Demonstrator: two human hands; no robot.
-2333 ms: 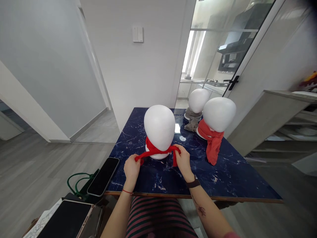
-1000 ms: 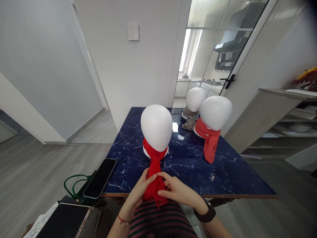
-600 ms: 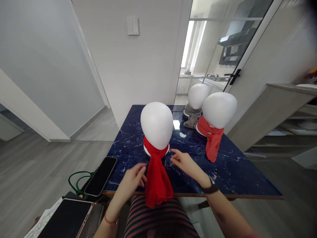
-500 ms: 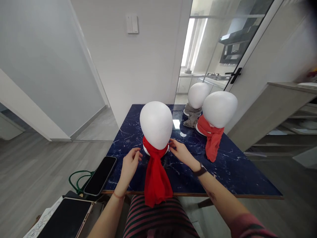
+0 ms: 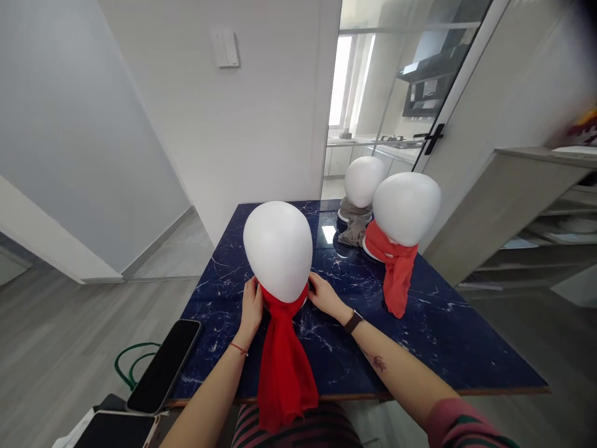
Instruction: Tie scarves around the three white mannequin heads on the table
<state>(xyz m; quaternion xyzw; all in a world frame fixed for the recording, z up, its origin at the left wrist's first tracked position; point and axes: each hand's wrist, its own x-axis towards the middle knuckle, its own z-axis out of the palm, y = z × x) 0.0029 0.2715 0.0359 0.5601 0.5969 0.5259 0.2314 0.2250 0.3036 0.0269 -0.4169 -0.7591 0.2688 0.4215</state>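
A white foam mannequin head [image 5: 278, 249] stands near the front of the table, its smooth top facing me. A bright red scarf [image 5: 285, 364] is wrapped around its neck, and the long end hangs over the table's front edge. On the left side of the neck, my left hand [image 5: 252, 306] is closed against the base, fingertips partly hidden. My right hand [image 5: 326, 295] grips the other side of the neck at the base, fingers curled behind the scarf's edge. Whether the fingers also pinch the scarf I cannot tell.
Behind to the right stand two more white foam heads, one with a coral scarf [image 5: 396, 267], one with a grey-brown scarf [image 5: 355, 223]. The dark blue marbled table [image 5: 448, 348] carries all three. A phone [image 5: 165, 367] and a tablet [image 5: 114, 430] lie at the lower left.
Both hands have moved in from beside the head and now touch its neck base on either side. The view has shifted, so the table appears nearer.
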